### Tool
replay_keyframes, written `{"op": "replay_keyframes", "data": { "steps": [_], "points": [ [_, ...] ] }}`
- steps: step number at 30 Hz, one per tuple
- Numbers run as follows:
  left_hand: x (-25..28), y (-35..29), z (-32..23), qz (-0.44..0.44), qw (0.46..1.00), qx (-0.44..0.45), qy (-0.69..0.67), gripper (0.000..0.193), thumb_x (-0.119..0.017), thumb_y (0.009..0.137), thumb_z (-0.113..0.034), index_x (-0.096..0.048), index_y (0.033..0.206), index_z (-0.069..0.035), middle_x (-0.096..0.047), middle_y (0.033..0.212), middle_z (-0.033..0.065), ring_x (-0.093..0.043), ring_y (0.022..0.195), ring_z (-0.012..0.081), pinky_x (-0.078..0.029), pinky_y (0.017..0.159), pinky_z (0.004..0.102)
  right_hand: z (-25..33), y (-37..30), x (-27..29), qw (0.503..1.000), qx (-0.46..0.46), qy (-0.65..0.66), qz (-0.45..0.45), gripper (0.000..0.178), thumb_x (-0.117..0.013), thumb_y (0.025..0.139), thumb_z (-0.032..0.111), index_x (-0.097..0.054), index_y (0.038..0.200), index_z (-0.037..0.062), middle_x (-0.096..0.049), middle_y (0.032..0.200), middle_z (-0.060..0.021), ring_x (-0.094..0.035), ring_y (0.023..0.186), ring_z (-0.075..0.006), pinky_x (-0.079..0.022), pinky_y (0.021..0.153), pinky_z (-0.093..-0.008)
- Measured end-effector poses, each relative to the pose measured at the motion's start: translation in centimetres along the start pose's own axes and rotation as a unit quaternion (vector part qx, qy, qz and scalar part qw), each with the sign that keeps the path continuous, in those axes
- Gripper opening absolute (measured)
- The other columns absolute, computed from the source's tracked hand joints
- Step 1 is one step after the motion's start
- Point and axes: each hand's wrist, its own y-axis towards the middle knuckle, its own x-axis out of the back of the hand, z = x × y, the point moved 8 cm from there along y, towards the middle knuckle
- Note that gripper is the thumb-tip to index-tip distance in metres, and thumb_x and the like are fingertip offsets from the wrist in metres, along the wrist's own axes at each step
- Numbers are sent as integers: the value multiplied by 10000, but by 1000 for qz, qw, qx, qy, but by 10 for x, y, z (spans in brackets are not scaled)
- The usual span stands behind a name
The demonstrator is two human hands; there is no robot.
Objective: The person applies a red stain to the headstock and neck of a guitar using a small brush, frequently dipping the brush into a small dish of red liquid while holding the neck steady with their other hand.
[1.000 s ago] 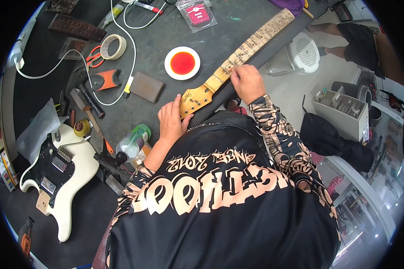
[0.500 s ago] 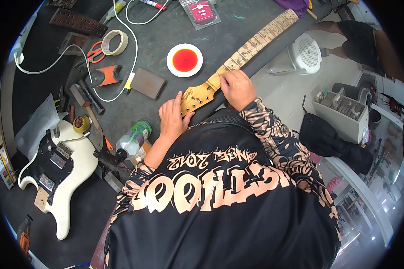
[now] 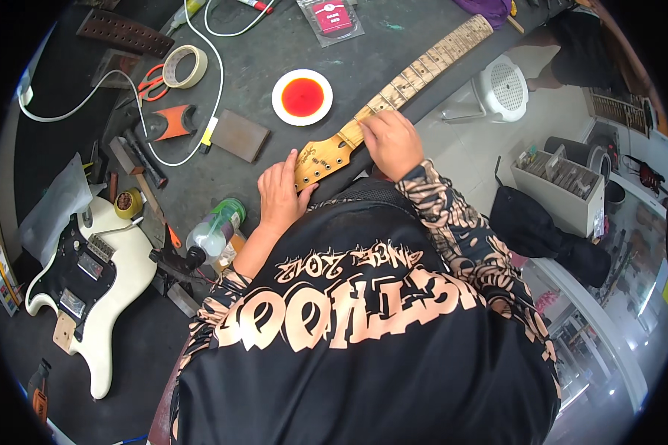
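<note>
A maple guitar neck (image 3: 427, 67) lies slantwise along the dark bench's edge, its headstock toward me and its fretted end at the far right. My left hand (image 3: 280, 194) grips the headstock's end, fingers over one edge and thumb at the other. Pinched fingers of my right hand (image 3: 395, 146) rest on the neck beside the nut; anything small between them is hidden. Beyond the headstock sits a white saucer (image 3: 277, 99) holding red-orange liquid. A flat brown block (image 3: 239, 136) lies left of the saucer.
An off-white guitar body (image 3: 126, 285) lies at left. Nearby are a clear bottle (image 3: 208, 236), masking tape (image 3: 168, 68), orange-handled scissors (image 3: 151, 83) and a looping white cable (image 3: 221, 81). A white stool (image 3: 503, 89) stands beyond the bench edge, near another person's legs (image 3: 549, 67).
Both hands stay at nearly the same places on the neck. The whole view has shifted slightly, and the person beyond the stool has moved.
</note>
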Motion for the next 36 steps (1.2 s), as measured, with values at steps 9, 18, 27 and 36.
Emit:
{"op": "replay_keyframes", "data": {
  "steps": [9,18,27,36],
  "points": [
    [0,-1,2,-1,1000,9,-1,921,-888,715,-227,-439,1497,-40,-577,1140,124,-554,1092,314,-397,986,445,-20,13,13,996,-43,-71,-37,80,-733,856,163,-722,857,83,-652,826,-75,-644,833,-295,-521,756,-418],
    [-1,-1,1,-1,1000,7,0,913,-883,721,-230,-440,1495,-38,-580,1125,123,-556,1082,313,-397,986,445,-52,2,32,993,-108,-26,-34,87,-715,887,127,-744,939,64,-707,883,-82,-678,804,-264,-547,723,-371],
    [0,-1,1,7,1000,12,-5,929,-891,716,-232,-433,1504,-49,-576,1131,128,-557,1088,314,-396,992,446,-31,1,18,998,-56,4,-40,76,-710,880,99,-730,935,50,-695,897,-96,-653,866,-306,-535,795,-402],
    [1,-1,0,0,1000,1,-2,893,-870,742,-248,-442,1495,-32,-581,1100,106,-556,1065,295,-395,981,442,-36,11,20,996,-44,-46,-62,90,-715,888,111,-721,943,40,-670,905,-116,-633,873,-319,-530,803,-408]
  ]
}}
